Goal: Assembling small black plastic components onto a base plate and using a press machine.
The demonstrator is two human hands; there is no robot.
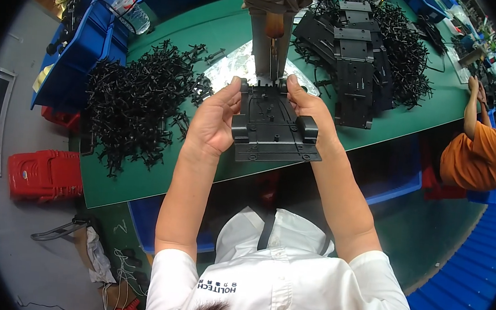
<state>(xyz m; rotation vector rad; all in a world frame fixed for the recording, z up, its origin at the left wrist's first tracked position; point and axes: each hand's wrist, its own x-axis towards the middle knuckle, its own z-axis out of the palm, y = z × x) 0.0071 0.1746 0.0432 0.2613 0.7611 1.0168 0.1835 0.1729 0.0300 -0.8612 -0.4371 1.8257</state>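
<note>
Both my hands hold a black plastic chassis plate (269,127) with raised wheel-arch-like humps on its sides. My left hand (215,116) grips the left edge, thumb on top near the far corner. On the opposite edge, my right hand (310,106) has its thumb at the far right corner. The plate's far end meets the lower part of an upright machine (262,44) wrapped in cloth at the top. I cannot tell whether they touch. Under the machine lies a shiny, silvery sheet (230,68).
Small black branched parts (141,98) form a heap on the green table (112,190) at left; another heap (407,57) lies at right. Beside it are stacked black plates (355,85). Blue bins (79,60) and a plastic bottle (132,12) stand far left. A person in orange (478,157) sits at right.
</note>
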